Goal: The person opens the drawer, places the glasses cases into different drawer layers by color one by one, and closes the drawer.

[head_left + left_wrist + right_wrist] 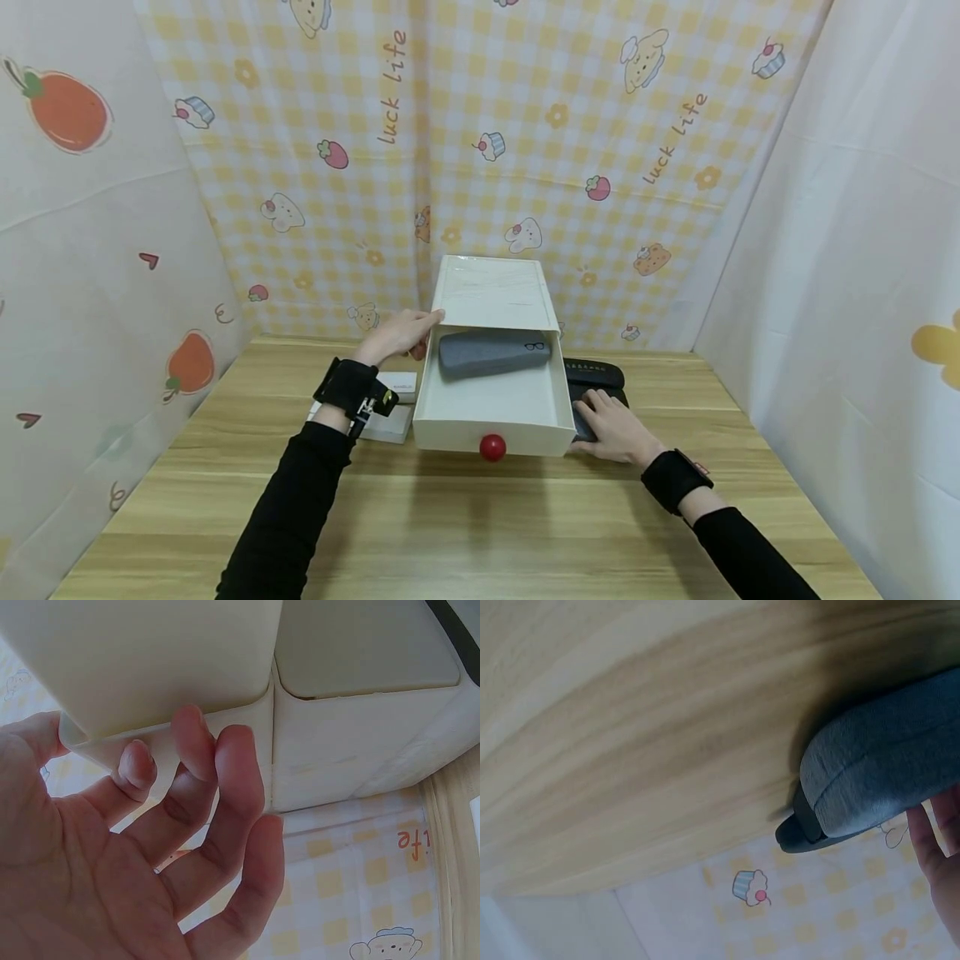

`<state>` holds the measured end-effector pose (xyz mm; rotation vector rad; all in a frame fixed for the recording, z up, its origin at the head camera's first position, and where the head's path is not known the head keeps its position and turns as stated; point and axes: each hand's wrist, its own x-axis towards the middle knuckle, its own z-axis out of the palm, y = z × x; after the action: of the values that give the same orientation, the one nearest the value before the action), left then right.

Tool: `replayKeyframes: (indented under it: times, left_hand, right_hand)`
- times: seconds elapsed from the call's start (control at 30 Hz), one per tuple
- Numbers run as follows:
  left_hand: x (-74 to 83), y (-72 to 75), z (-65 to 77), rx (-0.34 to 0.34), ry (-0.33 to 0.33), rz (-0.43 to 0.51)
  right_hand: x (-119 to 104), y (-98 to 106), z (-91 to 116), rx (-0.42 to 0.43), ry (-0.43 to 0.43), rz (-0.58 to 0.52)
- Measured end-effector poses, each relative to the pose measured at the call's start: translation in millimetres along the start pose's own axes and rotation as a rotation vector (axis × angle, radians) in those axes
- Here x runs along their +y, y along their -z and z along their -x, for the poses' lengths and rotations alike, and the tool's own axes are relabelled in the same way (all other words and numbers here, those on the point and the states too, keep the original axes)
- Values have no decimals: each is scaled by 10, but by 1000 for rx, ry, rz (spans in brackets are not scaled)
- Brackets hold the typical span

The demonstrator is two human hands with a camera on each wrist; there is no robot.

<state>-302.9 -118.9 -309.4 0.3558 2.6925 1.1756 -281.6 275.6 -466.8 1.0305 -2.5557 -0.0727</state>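
A white drawer box [495,292] stands at the back of the table, its drawer [510,408] with a red knob [492,447] pulled out. Inside lies a grey glasses case [491,354] marked with a small glasses drawing. At the box's left side is my left hand [399,335], loosely bent fingers touching it near the drawer opening. Right of the drawer, my right hand [613,429] grips a second grey glasses case [877,757] by its sides; its thumb is hidden in the right wrist view. A black glasses case [596,372] lies just behind that one.
Small white boxes [390,423] lie on the wooden table [480,533] left of the drawer, partly behind my left wrist. A yellow checked cloth [495,108] hangs behind the table, with white printed cloth [840,250] along the sides.
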Motion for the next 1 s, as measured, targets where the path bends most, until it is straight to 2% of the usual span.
replayKeyframes:
  times: [0.1, 0.37, 0.5, 0.77, 1.0]
  left_hand:
    - [-3, -2, -2, -2, 2, -1]
    - [-17, -8, -15, -11, 7, -1]
    - [-18, -9, -21, -11, 9, 10]
    - [4, -2, -1, -4, 14, 10]
    - [-10, -4, -14, -5, 10, 9]
  right_hand:
    - [-25, -46, 19, -9, 3, -18]
    - [-87, -181, 79, -134, -4, -9]
    - [-78, -186, 60, -155, -20, -14]
    - [8, -107, 15, -119, 9, -15]
    - [225, 197, -103, -14, 4, -25]
